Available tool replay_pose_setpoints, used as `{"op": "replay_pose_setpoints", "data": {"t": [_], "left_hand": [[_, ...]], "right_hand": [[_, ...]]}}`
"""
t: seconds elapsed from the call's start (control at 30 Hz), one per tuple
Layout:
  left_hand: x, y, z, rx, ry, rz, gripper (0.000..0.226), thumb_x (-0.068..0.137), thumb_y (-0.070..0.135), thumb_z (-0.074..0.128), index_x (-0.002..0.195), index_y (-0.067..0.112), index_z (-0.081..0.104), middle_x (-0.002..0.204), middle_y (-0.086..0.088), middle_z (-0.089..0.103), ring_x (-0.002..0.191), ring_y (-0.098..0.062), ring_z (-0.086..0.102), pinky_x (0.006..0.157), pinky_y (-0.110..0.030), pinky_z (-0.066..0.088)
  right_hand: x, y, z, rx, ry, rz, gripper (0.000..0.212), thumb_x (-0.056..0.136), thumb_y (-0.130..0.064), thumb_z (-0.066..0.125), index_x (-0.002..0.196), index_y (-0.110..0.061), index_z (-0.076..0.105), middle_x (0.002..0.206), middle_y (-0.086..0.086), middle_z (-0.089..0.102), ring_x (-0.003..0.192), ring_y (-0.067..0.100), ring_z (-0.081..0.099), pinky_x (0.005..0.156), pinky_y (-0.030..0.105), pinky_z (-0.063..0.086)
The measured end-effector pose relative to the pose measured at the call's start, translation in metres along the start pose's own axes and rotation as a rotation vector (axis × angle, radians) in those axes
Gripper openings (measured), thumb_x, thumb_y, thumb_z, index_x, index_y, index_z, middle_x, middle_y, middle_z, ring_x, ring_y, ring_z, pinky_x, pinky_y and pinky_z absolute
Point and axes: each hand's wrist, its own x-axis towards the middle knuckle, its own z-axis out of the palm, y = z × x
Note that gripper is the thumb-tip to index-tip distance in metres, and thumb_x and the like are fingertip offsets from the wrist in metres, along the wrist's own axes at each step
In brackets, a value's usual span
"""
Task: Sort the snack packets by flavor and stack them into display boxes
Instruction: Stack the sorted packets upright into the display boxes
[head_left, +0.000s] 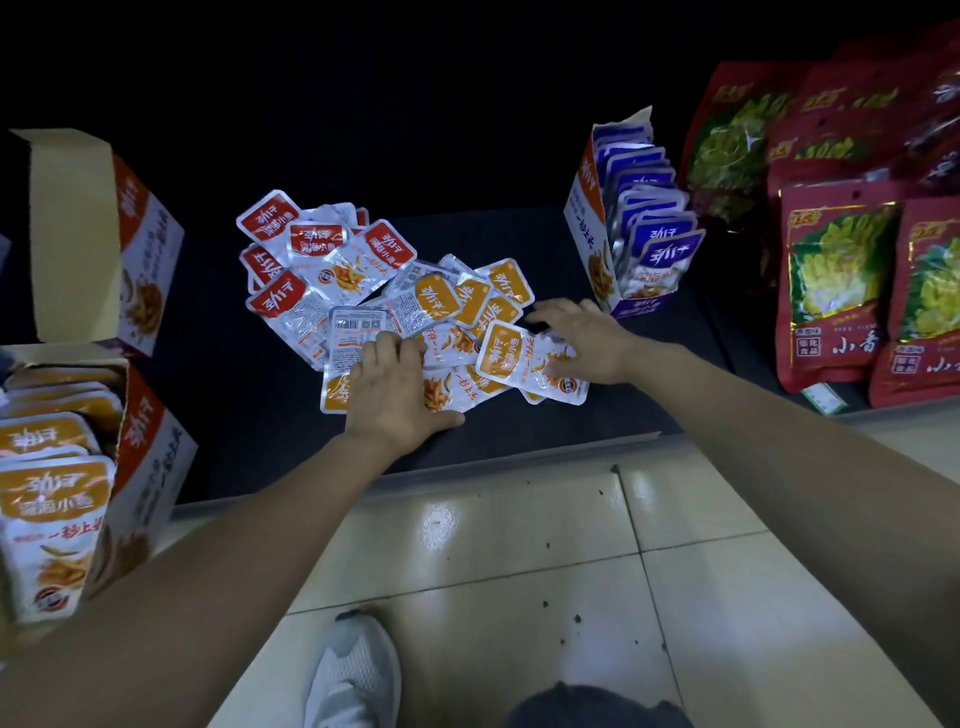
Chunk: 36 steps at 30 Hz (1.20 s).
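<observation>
Both hands pressed down on the orange packets (470, 304) on the counter (249, 395): left hand (395, 387) fingers together, right hand (587, 338) fingers spread. Seemingly gathering that flavor; next they'd need bunching and carrying to the orange box (150, 457).

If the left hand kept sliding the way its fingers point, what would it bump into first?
Probably the face-down packet with the barcode, right at the left hand's fingertips; it may already be touching it. The red packets lie farther on.
</observation>
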Motion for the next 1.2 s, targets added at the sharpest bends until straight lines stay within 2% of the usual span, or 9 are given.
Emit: {"op": "replay_pose_setpoints", "data": {"t": [0.1, 0.2, 0.27, 0.37, 0.5, 0.63, 0.87, 1.03, 1.2], "left_hand": [[-0.001, -0.001, -0.001, -0.021, 0.003, -0.010, 0.096, 0.063, 0.060, 0.079, 0.137, 0.016, 0.036, 0.130, -0.007, 0.040, 0.121, -0.025, 0.037, 0.102, -0.036, 0.035], [-0.001, 0.001, -0.002, -0.029, -0.010, -0.027, 0.094, 0.062, 0.058, 0.080, 0.134, 0.015, 0.038, 0.128, -0.008, 0.042, 0.119, -0.026, 0.038, 0.101, -0.037, 0.036], [-0.001, 0.001, -0.003, 0.001, -0.012, -0.036, 0.093, 0.061, 0.059, 0.080, 0.132, 0.015, 0.038, 0.127, -0.008, 0.042, 0.117, -0.026, 0.039, 0.100, -0.037, 0.037], [-0.002, -0.001, -0.006, 0.069, -0.015, -0.050, 0.091, 0.060, 0.064, 0.078, 0.127, 0.014, 0.042, 0.125, -0.008, 0.043, 0.116, -0.026, 0.039, 0.101, -0.037, 0.037], [-0.007, -0.004, -0.009, -0.012, -0.078, 0.015, 0.074, 0.066, 0.060, 0.076, 0.124, 0.021, 0.051, 0.124, -0.006, 0.046, 0.117, -0.027, 0.040, 0.099, -0.038, 0.039], [-0.013, -0.002, -0.010, -0.222, -0.099, 0.165, 0.044, 0.078, 0.042, 0.074, 0.117, 0.022, 0.064, 0.115, -0.004, 0.051, 0.112, -0.025, 0.046, 0.095, -0.038, 0.041], [-0.013, 0.009, -0.013, -0.042, -0.224, -0.048, 0.059, 0.074, 0.045, 0.078, 0.118, 0.014, 0.054, 0.118, -0.010, 0.051, 0.108, -0.027, 0.052, 0.084, -0.035, 0.046], [-0.006, 0.010, -0.015, -0.245, -0.286, -0.174, 0.045, 0.085, 0.032, 0.071, 0.119, 0.008, 0.053, 0.111, -0.010, 0.063, 0.101, -0.027, 0.060, 0.076, -0.032, 0.045], [-0.012, 0.021, -0.017, -0.131, -0.304, -0.135, 0.047, 0.078, 0.047, 0.075, 0.102, 0.010, 0.058, 0.087, -0.002, 0.058, 0.080, -0.020, 0.056, 0.064, -0.029, 0.042]], "right_hand": [[-0.004, -0.001, 0.002, -0.152, 0.049, 0.076, 0.077, 0.080, -0.043, 0.072, 0.145, -0.023, 0.036, 0.139, 0.005, 0.040, 0.127, 0.026, 0.032, 0.100, 0.036, 0.027], [-0.008, 0.004, 0.002, -0.066, 0.007, 0.146, 0.051, 0.078, -0.044, 0.075, 0.119, -0.019, 0.057, 0.113, 0.002, 0.057, 0.118, 0.023, 0.041, 0.092, 0.035, 0.028], [-0.015, 0.010, -0.003, 0.245, -0.049, 0.170, 0.033, 0.085, -0.032, 0.072, 0.105, -0.008, 0.063, 0.105, 0.009, 0.066, 0.107, 0.025, 0.058, 0.092, 0.036, 0.044], [-0.026, 0.010, -0.011, 0.765, 0.079, 0.195, 0.025, 0.094, -0.018, 0.063, 0.113, -0.001, 0.062, 0.108, 0.014, 0.069, 0.089, 0.018, 0.066, 0.074, 0.022, 0.055], [-0.026, -0.007, -0.010, 1.126, 0.123, 0.193, 0.029, 0.096, -0.011, 0.058, 0.122, 0.000, 0.059, 0.115, 0.014, 0.068, 0.098, 0.024, 0.068, 0.085, 0.034, 0.056], [-0.023, -0.036, 0.010, 1.105, -0.006, 0.257, 0.026, 0.096, -0.002, 0.054, 0.121, 0.003, 0.059, 0.108, 0.014, 0.067, 0.088, 0.023, 0.066, 0.076, 0.028, 0.055], [-0.018, -0.050, 0.034, 1.132, 0.110, 0.417, 0.026, 0.095, -0.008, 0.057, 0.120, -0.002, 0.060, 0.117, 0.014, 0.066, 0.107, 0.028, 0.064, 0.099, 0.043, 0.049], [-0.031, -0.044, 0.030, 1.229, 0.135, 0.484, 0.023, 0.098, -0.010, 0.053, 0.117, 0.000, 0.062, 0.115, 0.019, 0.067, 0.102, 0.031, 0.065, 0.092, 0.045, 0.053], [-0.039, -0.047, 0.033, 1.286, 0.102, 0.529, 0.027, 0.098, -0.009, 0.054, 0.122, 0.001, 0.059, 0.115, 0.019, 0.066, 0.098, 0.031, 0.065, 0.076, 0.039, 0.055]]}}
